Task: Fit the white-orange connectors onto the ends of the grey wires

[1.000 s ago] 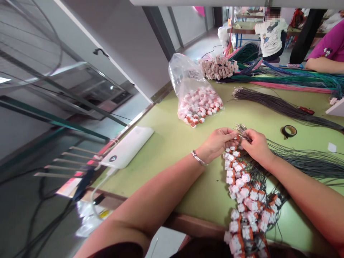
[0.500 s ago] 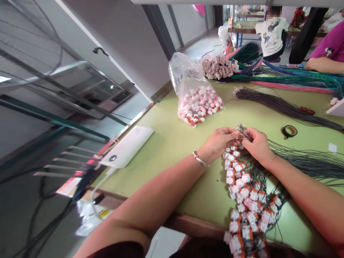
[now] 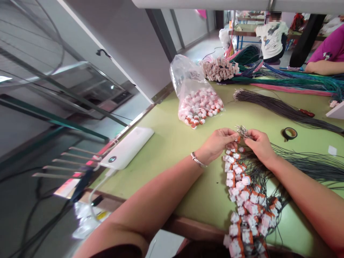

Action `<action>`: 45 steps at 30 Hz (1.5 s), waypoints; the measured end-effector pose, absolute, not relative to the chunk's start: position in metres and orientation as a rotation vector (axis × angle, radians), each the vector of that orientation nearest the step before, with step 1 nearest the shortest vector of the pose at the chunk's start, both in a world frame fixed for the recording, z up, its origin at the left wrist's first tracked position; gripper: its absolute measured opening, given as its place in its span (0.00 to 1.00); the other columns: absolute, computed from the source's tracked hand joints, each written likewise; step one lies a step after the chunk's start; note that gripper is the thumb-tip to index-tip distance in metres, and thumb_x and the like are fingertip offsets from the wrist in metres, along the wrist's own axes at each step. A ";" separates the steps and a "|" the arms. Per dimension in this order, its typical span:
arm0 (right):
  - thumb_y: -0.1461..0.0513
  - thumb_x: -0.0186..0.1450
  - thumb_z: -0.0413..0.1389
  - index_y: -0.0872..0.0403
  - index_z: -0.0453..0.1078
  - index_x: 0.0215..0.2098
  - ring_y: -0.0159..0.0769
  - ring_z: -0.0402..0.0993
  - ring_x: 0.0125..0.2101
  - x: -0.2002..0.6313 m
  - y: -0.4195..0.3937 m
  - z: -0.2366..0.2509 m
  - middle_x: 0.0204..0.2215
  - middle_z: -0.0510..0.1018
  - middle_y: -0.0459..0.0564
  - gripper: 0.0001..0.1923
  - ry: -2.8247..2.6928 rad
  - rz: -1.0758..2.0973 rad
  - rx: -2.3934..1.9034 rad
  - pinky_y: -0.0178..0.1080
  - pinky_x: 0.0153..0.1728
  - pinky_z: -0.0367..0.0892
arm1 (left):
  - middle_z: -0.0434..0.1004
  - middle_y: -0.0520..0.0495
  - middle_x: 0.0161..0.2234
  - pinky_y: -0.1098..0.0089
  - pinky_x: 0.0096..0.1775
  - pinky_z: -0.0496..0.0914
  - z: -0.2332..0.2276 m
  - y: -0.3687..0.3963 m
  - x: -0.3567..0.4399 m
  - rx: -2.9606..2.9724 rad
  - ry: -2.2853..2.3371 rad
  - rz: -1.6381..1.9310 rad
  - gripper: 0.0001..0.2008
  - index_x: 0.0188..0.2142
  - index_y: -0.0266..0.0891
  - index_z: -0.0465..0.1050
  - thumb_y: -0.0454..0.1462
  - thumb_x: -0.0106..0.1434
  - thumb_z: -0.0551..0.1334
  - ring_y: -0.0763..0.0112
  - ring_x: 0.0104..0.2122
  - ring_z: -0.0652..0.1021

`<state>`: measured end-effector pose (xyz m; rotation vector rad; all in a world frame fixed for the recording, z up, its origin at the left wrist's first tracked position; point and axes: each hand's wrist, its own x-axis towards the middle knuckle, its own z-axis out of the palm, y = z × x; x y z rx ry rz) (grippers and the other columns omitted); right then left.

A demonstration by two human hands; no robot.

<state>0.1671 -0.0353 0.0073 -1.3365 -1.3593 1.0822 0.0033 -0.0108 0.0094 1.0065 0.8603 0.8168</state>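
The left hand [image 3: 219, 142] pinches a small white-and-orange connector [image 3: 237, 139] between closed fingertips, while the right hand [image 3: 258, 144] grips a bundle of thin wire ends [image 3: 242, 130] just beside it, so terminal and housing meet. Finished connectors [image 3: 245, 200] trail below both hands across the green table [image 3: 172, 139], out of the way.

The plastic bag [image 3: 197, 98] of connectors lies on the table [image 3: 172, 143] — behind both hands. Left of the bag sits a power bank [image 3: 126, 147]; right of the bag, wire bundles [image 3: 282, 109] and a tape roll [image 3: 289, 133].

Bare forearms, no sleeves; thin silver bangle [image 3: 198, 161] on left wrist.
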 end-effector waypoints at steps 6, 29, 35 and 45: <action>0.53 0.54 0.58 0.54 0.65 0.20 0.28 0.60 0.19 0.169 -0.032 0.007 0.16 0.67 0.42 0.14 -1.228 1.137 -1.372 0.33 0.21 0.55 | 0.78 0.47 0.25 0.76 0.26 0.66 0.029 -0.026 -0.001 1.653 0.613 0.442 0.07 0.29 0.33 0.77 0.36 0.52 0.68 0.77 0.23 0.73; 0.57 0.52 0.57 0.54 0.67 0.29 0.27 0.56 0.18 0.166 -0.035 0.004 0.16 0.67 0.41 0.10 -1.266 1.121 -1.318 0.33 0.21 0.50 | 0.73 0.41 0.39 0.62 0.45 0.67 0.013 0.030 -0.047 2.257 1.693 0.869 0.15 0.46 0.37 0.75 0.35 0.63 0.54 0.60 0.42 0.73; 0.59 0.51 0.55 0.54 0.64 0.22 0.27 0.55 0.20 0.168 -0.034 -0.001 0.17 0.63 0.40 0.07 -1.286 1.023 -1.328 0.33 0.22 0.52 | 0.73 0.50 0.23 0.75 0.24 0.61 0.019 0.002 -0.016 1.440 1.115 0.807 0.09 0.33 0.34 0.75 0.39 0.58 0.64 0.79 0.20 0.67; 0.58 0.52 0.56 0.54 0.64 0.21 0.28 0.56 0.21 0.165 -0.037 0.003 0.17 0.63 0.41 0.09 -1.321 0.957 -1.356 0.34 0.24 0.54 | 0.77 0.47 0.28 0.76 0.36 0.73 0.016 -0.008 -0.002 0.754 0.799 0.806 0.07 0.36 0.30 0.74 0.25 0.58 0.61 0.77 0.27 0.78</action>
